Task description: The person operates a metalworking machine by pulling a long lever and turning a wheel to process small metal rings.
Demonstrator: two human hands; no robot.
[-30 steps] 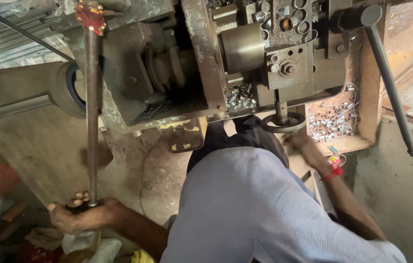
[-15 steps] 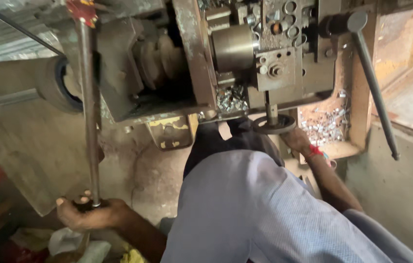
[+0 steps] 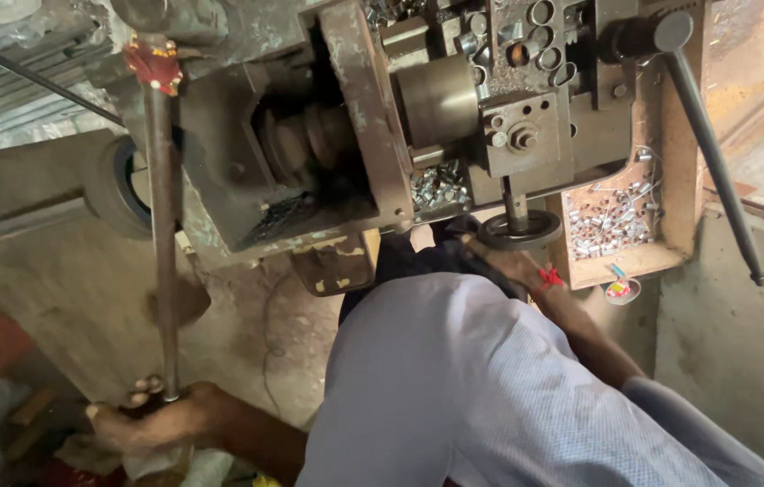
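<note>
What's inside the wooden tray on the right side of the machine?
The wooden tray holds a scattered heap of small silvery metal pieces. The machine hangs over the tray's left part, so whatever lies beneath it is hidden.

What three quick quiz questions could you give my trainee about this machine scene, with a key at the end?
1. True or false: the left hand is closed around the lower end of the long metal lever.
2. What does the right hand touch? A) the black round handwheel B) a hammer C) a paint tin
3. Fill in: the small silvery metal parts lie in a wooden ___ beside the machine.
Key: 1 true; 2 A; 3 tray.
</note>
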